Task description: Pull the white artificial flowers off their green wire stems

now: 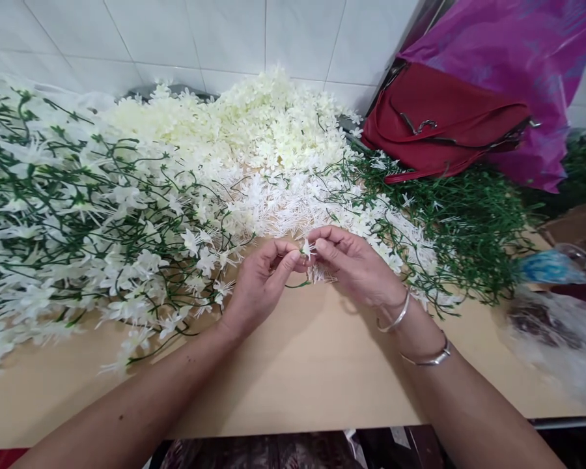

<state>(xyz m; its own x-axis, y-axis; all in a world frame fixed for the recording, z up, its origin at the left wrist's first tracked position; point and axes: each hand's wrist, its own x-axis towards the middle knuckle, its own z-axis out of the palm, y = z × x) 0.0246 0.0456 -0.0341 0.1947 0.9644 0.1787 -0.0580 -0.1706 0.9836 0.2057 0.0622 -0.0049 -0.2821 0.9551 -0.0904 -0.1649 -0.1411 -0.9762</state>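
table (293,378): tan | flower heaps (254,130) | green stems (469,221) | red bag (444,124) | plastic wrap (551,339)

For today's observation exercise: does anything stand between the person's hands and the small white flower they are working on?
Nothing visible does. The left hand and right hand both already pinch the small white flower between their fingertips, above the bare table.

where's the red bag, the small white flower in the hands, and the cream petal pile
red bag (439,120), head view, middle of its front flap
small white flower (306,248), head view, its petals between the fingertips
cream petal pile (254,120), head view, centre of the heap
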